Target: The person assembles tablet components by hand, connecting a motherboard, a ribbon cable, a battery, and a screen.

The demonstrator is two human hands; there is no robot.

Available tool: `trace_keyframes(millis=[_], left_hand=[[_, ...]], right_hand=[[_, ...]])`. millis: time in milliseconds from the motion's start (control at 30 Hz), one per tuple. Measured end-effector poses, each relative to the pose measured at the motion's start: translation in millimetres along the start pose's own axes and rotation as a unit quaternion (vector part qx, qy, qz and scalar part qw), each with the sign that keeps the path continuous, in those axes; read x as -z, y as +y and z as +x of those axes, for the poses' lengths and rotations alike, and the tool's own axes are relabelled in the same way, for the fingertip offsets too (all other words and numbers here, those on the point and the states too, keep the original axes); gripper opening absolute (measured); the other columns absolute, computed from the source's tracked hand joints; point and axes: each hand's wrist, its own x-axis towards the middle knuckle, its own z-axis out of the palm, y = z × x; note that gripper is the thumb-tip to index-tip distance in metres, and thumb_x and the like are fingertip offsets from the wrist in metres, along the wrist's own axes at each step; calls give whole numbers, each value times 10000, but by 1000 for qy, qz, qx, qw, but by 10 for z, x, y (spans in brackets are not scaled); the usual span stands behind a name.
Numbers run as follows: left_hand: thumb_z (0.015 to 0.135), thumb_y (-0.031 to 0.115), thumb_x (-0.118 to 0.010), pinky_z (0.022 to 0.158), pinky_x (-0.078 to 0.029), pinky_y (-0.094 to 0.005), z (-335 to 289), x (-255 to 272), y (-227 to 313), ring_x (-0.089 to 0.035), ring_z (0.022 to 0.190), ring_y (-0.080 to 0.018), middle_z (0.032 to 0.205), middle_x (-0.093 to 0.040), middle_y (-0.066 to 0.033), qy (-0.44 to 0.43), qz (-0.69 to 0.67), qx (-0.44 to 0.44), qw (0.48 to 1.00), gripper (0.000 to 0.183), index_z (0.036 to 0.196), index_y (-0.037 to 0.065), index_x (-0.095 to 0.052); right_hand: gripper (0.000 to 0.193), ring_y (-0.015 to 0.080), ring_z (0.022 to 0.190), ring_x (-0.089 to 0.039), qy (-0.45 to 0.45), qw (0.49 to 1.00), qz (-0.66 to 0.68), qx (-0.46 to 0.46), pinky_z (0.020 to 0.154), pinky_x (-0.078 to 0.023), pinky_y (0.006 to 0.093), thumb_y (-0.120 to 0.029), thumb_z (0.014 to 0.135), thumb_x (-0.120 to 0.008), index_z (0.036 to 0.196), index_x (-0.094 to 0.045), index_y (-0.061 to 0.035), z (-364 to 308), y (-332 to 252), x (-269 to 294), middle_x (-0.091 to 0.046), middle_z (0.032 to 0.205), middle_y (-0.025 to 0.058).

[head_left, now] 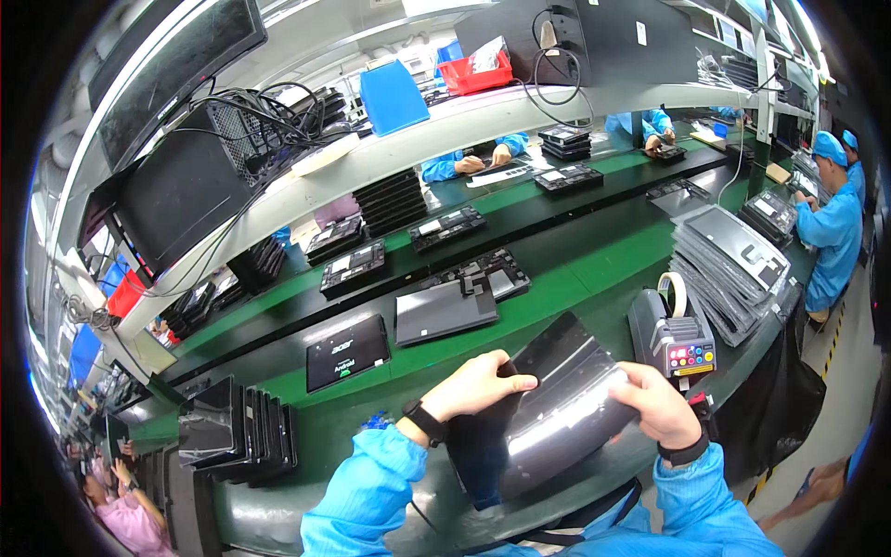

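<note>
Pinching a thin, glossy black rectangular panel (pixel 555 429), the left hand (pixel 471 384) has its upper-left edge and the right hand (pixel 661 405) its right end, so it's basically between them, long axis slanting lower-left to upper-right, by the green-topped workbench (pixel 345 425).

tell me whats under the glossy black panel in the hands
Green bench top shows beyond the glossy black panel, which the left hand and right hand hold; whatever lies directly beneath is covered.
</note>
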Motion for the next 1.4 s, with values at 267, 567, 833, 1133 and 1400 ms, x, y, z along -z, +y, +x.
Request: trace_keyframes(millis=[267,567,833,1133,1400], left_hand=[[827,542,-583,686,-509,-398,-895,-115,-739,-653,745,-332,723,-647,-186,149,65,212,964,525,779,19,-581],[866,522,-542,598,-459,-405,-906,-537,-856,-598,623,-320,634,-592,-172,246,-48,201,947,527,710,19,-544],[859,532,-542,575,-462,-430,-863,-463,-819,-599,607,-370,597,-584,-190,252,6,224,942,566,611,23,-551],[794,527,-627,520,-446,-404,-915,-476,-682,-568,522,-321,515,-539,-129,331,57,211,918,542,548,63,-493],[838,163,-666,782,-436,-282,-897,-329,-464,-499,854,-139,980,-542,-71,471,-224,1,853,320,1061,7,-499]], right_hand=[[278,141,413,-555,228,954,-193,-27,343,-420,255,-158,904,-566,1031,-463,67,-27,601,32,-615,778,135],[231,146,478,-542,263,918,-295,43,423,-427,292,-158,890,-580,992,-465,15,11,926,177,-581,712,89],[322,333,738,-560,347,771,-519,125,667,-462,415,-274,767,-721,853,-582,4,147,776,7,-569,806,151],[380,210,692,-554,320,840,-426,99,636,-443,330,-273,756,-747,867,-539,25,193,560,-14,-557,731,113],[204,58,734,-543,188,964,9,189,665,-446,208,-43,837,-655,978,-511,-17,242,667,74,-607,844,16]])
